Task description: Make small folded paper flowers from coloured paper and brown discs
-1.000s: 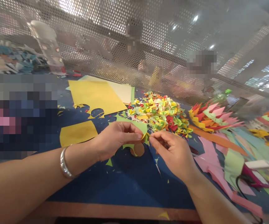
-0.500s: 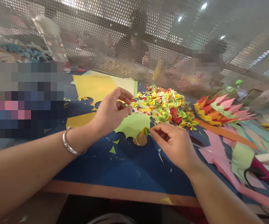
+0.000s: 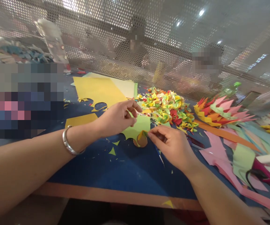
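My right hand [image 3: 169, 140] pinches a small folded yellow-and-green paper piece [image 3: 142, 134] between thumb and forefinger. The piece is over a brown round disc [image 3: 141, 142] on the blue table. Over a light green paper sheet [image 3: 140, 123] with a scalloped lower edge hovers my left hand [image 3: 122, 117], wearing a silver bangle. Its fingers are loosely bent, with the thumb apart and nothing visible between them. Close behind both hands lies a heap of small folded paper pieces [image 3: 167, 104] in yellow, green and red. A slim blue tool [image 3: 159, 154] lies beside my right hand.
A large yellow sheet [image 3: 95, 89] with round cut-outs lies at the back left. To the right are spiky folded paper rings [image 3: 219, 112], pink paper strips [image 3: 221, 156] and a magenta corded tool [image 3: 266, 170]. A perforated screen [image 3: 102, 40] stands behind the table.
My left hand has come down and slightly right, away from the heap's edge, toward the disc. My right hand has shifted slightly left, bringing the folded paper piece over the disc.
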The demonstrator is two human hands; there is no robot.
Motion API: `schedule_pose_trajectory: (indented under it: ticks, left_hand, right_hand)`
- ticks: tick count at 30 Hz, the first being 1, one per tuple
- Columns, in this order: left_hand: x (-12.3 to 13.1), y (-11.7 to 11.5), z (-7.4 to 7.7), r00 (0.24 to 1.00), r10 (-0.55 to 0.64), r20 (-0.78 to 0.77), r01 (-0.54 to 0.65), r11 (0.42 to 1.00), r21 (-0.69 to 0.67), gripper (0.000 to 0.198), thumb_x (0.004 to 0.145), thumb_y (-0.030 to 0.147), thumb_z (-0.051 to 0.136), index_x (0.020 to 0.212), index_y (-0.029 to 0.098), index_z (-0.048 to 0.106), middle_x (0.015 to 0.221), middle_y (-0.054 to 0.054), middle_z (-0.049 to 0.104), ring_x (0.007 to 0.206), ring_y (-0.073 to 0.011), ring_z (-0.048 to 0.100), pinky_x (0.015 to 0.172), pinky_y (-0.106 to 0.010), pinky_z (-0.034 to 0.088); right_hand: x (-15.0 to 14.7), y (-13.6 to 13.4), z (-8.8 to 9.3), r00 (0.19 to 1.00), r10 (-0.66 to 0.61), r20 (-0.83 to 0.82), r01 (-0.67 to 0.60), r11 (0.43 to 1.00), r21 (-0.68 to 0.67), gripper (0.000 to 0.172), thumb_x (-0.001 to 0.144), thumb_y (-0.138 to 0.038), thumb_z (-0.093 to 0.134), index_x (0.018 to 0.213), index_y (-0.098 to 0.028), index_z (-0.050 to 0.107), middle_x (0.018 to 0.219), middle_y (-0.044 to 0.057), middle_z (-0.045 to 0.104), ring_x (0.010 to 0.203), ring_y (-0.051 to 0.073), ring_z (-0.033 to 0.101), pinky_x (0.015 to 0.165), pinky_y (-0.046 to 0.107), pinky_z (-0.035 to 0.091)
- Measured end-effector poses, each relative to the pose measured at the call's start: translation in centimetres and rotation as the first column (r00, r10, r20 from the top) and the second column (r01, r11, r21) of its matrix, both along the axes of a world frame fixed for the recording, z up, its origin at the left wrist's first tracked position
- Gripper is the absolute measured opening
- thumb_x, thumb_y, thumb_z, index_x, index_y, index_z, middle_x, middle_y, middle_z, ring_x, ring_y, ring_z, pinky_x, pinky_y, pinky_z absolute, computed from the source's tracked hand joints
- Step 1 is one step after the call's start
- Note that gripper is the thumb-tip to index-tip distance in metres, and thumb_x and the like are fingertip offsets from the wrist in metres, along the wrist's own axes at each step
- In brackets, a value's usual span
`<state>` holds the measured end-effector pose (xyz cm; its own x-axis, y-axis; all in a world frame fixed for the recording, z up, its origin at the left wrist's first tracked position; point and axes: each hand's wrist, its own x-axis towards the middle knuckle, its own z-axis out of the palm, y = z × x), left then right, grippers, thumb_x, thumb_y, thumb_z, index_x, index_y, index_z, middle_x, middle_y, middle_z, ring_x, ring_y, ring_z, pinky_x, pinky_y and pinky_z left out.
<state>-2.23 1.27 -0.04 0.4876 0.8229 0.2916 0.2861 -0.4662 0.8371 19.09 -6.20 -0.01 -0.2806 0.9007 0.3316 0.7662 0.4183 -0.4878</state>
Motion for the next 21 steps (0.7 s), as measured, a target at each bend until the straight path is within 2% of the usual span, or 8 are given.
schedule_pose_trajectory:
  ticks: [3, 5, 8, 12, 17, 21]
  left_hand:
    - [-0.3, -0.6, 0.5, 0.983, -0.125, -0.133, 0.118, 0.991, -0.055, 0.034, 0.075, 0.02, 0.069, 0.107, 0.02, 0.059, 0.097, -0.003, 0.065, 0.072, -0.0122, 0.06, 0.062, -0.024, 0.048]
    - [-0.3, -1.0, 0.7, 0.964, -0.161, -0.211, 0.152, 0.987, -0.059, 0.037, 0.073, 0.021, 0.072, 0.108, 0.019, 0.059, 0.097, -0.002, 0.065, 0.073, -0.0124, 0.061, 0.062, -0.023, 0.047]
    - [0.1, -1.5, 0.7, 0.95, -0.16, -0.27, 0.164, 0.986, -0.006, 0.032, 0.075, 0.021, 0.072, 0.104, 0.018, 0.061, 0.091, -0.001, 0.065, 0.071, -0.0117, 0.06, 0.06, -0.022, 0.045]
    - [0.5, -1.6, 0.4, 0.95, -0.166, -0.264, 0.189, 0.98, 0.065, 0.02, 0.08, 0.026, 0.07, 0.097, 0.018, 0.064, 0.087, 0.0, 0.065, 0.071, -0.0112, 0.06, 0.061, -0.022, 0.044]
    - [0.7, -1.7, 0.1, 0.956, -0.138, -0.258, 0.165, 0.983, 0.085, 0.016, 0.083, 0.033, 0.068, 0.087, 0.018, 0.066, 0.08, 0.001, 0.066, 0.067, -0.0112, 0.058, 0.057, -0.023, 0.042]
    - [0.9, -1.8, 0.3, 0.962, -0.092, -0.259, 0.121, 0.988, 0.098, 0.01, 0.083, 0.027, 0.067, 0.082, 0.018, 0.066, 0.073, 0.002, 0.065, 0.06, -0.0095, 0.053, 0.055, -0.022, 0.038]
  right_hand:
    - [-0.1, 0.0, -0.1, 0.999, -0.011, -0.039, 0.01, 1.0, -0.016, 0.017, 0.093, -0.026, 0.061, 0.083, -0.018, 0.072, 0.068, -0.001, 0.064, 0.06, 0.011, 0.058, 0.059, 0.024, 0.042]
    - [-0.1, -0.1, -0.1, 0.998, -0.014, -0.065, 0.013, 1.0, -0.017, 0.017, 0.093, -0.027, 0.061, 0.083, -0.018, 0.071, 0.068, -0.001, 0.064, 0.059, 0.011, 0.058, 0.058, 0.024, 0.043]
    - [-0.1, -0.2, -0.2, 0.997, -0.011, -0.078, 0.009, 1.0, -0.022, 0.016, 0.093, -0.027, 0.061, 0.084, -0.019, 0.072, 0.068, -0.001, 0.065, 0.058, 0.011, 0.059, 0.058, 0.024, 0.043]
    - [-0.2, -0.2, -0.2, 0.996, -0.004, -0.088, 0.0, 0.998, -0.055, 0.017, 0.093, -0.027, 0.06, 0.083, -0.019, 0.07, 0.067, -0.002, 0.064, 0.057, 0.011, 0.059, 0.056, 0.024, 0.043]
    - [-0.3, -0.4, -0.3, 0.992, 0.002, -0.122, -0.018, 0.991, -0.134, 0.021, 0.096, -0.033, 0.056, 0.087, -0.02, 0.071, 0.066, -0.002, 0.064, 0.053, 0.01, 0.059, 0.052, 0.023, 0.043]
    - [-0.5, -0.5, -0.3, 0.981, 0.005, -0.193, -0.036, 0.987, -0.158, 0.02, 0.095, -0.035, 0.059, 0.093, -0.02, 0.072, 0.068, -0.001, 0.066, 0.052, 0.01, 0.059, 0.05, 0.022, 0.045]
